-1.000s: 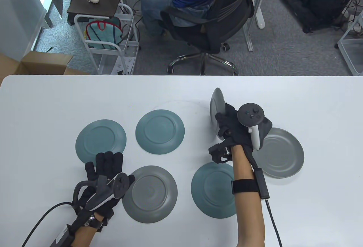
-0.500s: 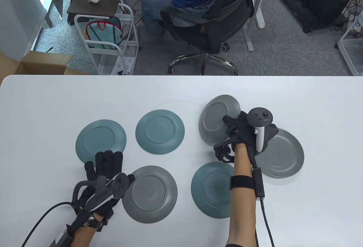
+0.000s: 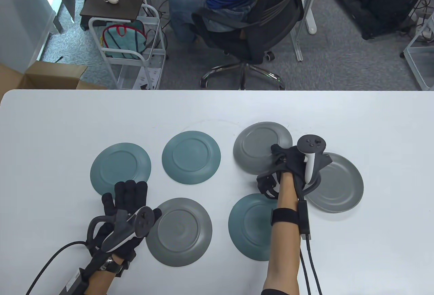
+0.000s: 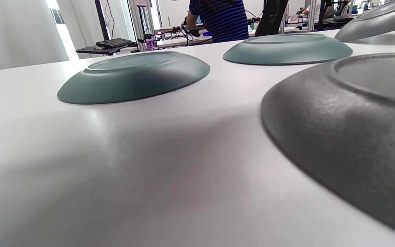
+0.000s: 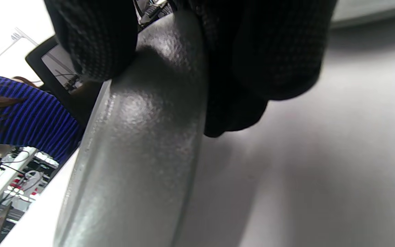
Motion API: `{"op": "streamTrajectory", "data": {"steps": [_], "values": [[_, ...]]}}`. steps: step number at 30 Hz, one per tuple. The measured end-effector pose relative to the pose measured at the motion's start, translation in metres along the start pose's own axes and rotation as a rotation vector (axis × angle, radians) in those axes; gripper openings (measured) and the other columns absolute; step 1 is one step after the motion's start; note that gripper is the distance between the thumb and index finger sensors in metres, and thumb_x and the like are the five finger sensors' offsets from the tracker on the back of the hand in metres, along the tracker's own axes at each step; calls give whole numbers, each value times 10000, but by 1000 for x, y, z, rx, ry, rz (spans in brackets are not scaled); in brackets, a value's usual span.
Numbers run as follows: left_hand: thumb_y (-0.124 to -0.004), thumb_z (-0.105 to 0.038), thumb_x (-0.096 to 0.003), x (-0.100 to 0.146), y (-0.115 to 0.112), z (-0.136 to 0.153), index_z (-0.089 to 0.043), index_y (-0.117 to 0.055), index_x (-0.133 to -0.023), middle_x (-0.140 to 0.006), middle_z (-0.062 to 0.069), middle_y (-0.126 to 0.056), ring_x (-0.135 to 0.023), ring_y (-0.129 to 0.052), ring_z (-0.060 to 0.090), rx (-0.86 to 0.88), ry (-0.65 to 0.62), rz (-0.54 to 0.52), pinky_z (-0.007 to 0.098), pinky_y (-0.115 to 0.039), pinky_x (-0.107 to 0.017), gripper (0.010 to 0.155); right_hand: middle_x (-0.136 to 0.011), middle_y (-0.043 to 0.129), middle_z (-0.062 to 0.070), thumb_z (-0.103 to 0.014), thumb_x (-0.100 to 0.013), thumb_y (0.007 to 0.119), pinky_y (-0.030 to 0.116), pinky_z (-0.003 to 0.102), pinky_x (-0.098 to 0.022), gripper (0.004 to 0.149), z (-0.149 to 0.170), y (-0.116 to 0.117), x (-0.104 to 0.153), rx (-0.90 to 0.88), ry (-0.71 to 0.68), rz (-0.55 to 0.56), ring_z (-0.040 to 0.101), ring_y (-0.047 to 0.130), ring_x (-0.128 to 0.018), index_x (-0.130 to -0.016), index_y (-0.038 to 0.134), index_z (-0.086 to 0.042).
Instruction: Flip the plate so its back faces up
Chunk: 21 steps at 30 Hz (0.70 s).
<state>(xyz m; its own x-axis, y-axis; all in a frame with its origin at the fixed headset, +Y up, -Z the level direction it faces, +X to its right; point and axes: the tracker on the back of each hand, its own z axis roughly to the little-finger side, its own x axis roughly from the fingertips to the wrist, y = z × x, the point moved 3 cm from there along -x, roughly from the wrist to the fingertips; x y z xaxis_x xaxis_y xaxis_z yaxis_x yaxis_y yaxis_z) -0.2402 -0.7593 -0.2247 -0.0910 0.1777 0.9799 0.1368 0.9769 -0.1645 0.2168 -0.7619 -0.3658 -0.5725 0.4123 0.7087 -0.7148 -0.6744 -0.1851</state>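
Observation:
A grey plate [image 3: 259, 145] lies back up at the table's middle right, almost flat. My right hand [image 3: 278, 155] grips its right rim, which is still slightly raised. In the right wrist view my gloved fingers [image 5: 94, 37] wrap over that grey rim [image 5: 132, 154] just above the white table. My left hand [image 3: 126, 197] rests flat and empty on the table at the front left, fingers spread. It does not show in the left wrist view.
Two teal plates [image 3: 120, 168] [image 3: 191, 157], a grey plate [image 3: 179, 231] and a teal plate [image 3: 251, 227] lie back up around the hands. Another grey plate [image 3: 337, 183] lies right of my right hand. A person sits on an office chair [image 3: 257, 20] beyond the table.
The grey plate stood on edge in my right hand, then tipped over to the left and came down back up, nearly flat. My right hand lowered with it. The left hand has not moved.

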Motion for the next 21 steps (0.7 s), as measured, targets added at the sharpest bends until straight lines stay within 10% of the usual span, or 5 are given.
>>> {"op": "streamTrajectory", "data": {"steps": [21], "values": [[-412, -699, -556, 0, 1, -1, -166, -198, -1202, -1219, 196, -287, -1171, -366, 481, -2, -7, -6, 685, -368, -780, 864, -696, 937, 238, -455, -489, 757, 882, 355, -332, 724, -8, 21, 2, 374, -35, 96, 328, 1026, -467, -967, 622, 71]]}}
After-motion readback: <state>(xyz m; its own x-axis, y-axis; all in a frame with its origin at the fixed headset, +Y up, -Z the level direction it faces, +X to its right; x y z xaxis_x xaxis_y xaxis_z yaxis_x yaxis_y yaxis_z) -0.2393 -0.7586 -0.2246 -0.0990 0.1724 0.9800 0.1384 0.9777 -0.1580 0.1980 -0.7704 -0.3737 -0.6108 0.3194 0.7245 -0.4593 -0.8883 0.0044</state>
